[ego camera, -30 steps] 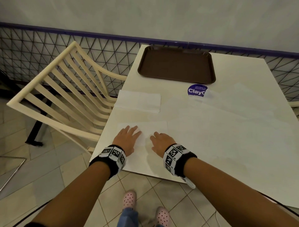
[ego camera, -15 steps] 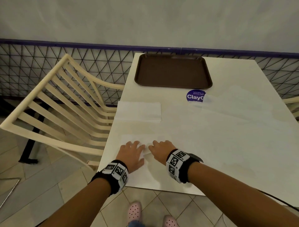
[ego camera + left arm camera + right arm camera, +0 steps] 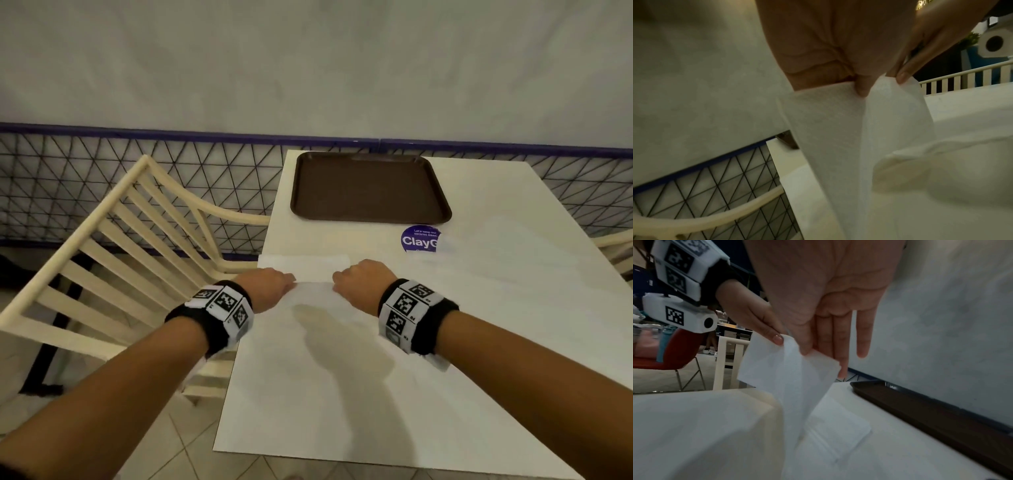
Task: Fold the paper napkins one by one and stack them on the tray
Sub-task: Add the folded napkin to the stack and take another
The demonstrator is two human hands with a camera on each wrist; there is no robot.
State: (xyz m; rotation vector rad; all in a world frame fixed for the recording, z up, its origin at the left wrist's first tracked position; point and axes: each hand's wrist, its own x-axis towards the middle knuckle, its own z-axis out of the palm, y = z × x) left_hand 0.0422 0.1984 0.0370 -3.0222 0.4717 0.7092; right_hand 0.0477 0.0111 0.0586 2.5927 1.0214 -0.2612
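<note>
1. Cream-white and bare at its near edge, the table (image 3: 342, 394) runs away from the person toward a grey wall, with tiled floor beneath.
2. Nearer than the tray, both hands hold one napkin (image 3: 313, 291) lifted off the table, its lower part hanging down to the tabletop.
3. Seen from the left wrist view, the left hand (image 3: 270, 286) pinches the napkin's upper left corner between thumb and fingers.
4. The right hand (image 3: 359, 282) pinches the upper right corner between thumb and forefinger, while its other fingers (image 3: 862, 337) hang straight.
5. Just beyond the hands, still short of the tray, a stack of napkins (image 3: 305, 262) lies flat near the table's left edge.
6. A round purple sticker (image 3: 420, 239) sits just in front of the tray's near right corner.
7. At the far end against the wall, the brown tray (image 3: 370, 186) holds nothing yet.
8. Left of the tray stands a cream slatted chair (image 3: 113, 260), backed by a black wire fence (image 3: 102, 178).
9. Judged risk: the sheet is thin and limp, so uneven pulling between the two pinches could tear it or skew the fold.
10. Lowering it carelessly could also drag the stack, which already lies close to the table edge.
</note>
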